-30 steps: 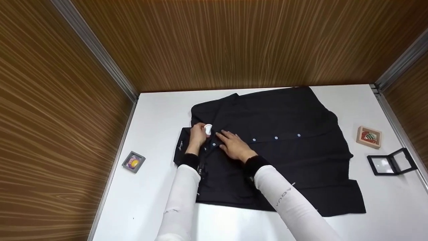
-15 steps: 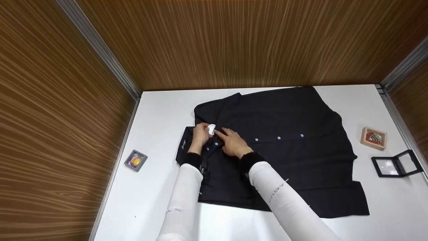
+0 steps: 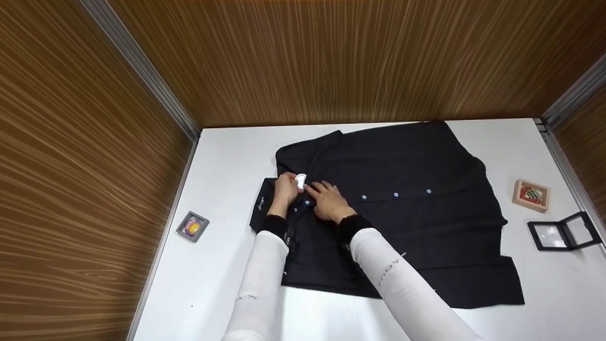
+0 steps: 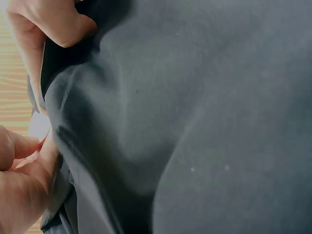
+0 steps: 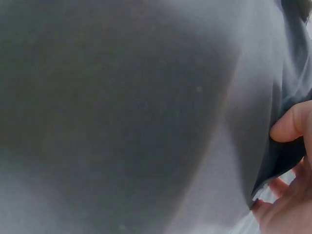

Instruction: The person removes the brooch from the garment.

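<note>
A black button shirt (image 3: 416,161) lies spread on the white table (image 3: 180,284). My left hand (image 3: 285,188) is at its left part and pinches a small white piece (image 3: 300,181) with a rounded top. That pale piece shows between thumb and fingers at the cloth's edge in the left wrist view. Close on its right, my right hand (image 3: 330,203) lies over the shirt front, index finger reaching to the white piece. In the right wrist view, the right thumb (image 5: 290,124) and fingertips stand on opposite sides of the cloth edge and pinch it. What the white piece is, I cannot tell.
A grey-framed box with a purple and yellow picture (image 3: 192,226) sits at left. To the right are a wooden-framed box (image 3: 531,195) and an unfolded black frame (image 3: 563,232). Wood-grain panels (image 3: 326,61) enclose the back and sides.
The right hand has slid slightly left, its index finger now right by the white piece and its thumb tucked out of sight. The left hand keeps its pinch. The whole head view has shifted a little.
</note>
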Motion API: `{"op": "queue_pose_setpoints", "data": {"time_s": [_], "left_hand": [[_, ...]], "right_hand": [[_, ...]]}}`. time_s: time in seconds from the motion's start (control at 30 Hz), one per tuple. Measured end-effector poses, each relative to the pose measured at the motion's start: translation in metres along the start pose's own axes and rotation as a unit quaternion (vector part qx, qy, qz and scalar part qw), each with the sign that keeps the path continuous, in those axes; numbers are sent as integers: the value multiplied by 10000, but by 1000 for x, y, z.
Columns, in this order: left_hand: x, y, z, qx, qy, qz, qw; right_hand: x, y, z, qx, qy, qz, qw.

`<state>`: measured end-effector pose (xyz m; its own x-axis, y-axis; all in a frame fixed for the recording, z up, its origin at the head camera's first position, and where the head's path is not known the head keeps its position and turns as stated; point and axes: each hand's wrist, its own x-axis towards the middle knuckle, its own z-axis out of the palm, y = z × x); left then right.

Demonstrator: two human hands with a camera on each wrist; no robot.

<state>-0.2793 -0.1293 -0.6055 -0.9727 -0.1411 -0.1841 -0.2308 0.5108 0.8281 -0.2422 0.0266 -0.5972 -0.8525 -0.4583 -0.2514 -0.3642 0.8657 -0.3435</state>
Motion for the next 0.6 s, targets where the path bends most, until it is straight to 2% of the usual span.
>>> {"op": "queue_pose_setpoints", "data": {"time_s": [0.27,0.6], "left_hand": [[-1,1,7,-769,-4,-409,9962],[0,2,7,-792,8,-446,9959]], "right_hand": [[1,3,4,197,257,-5,9995],[1,2,-1,157,178,-58,9997]]}}
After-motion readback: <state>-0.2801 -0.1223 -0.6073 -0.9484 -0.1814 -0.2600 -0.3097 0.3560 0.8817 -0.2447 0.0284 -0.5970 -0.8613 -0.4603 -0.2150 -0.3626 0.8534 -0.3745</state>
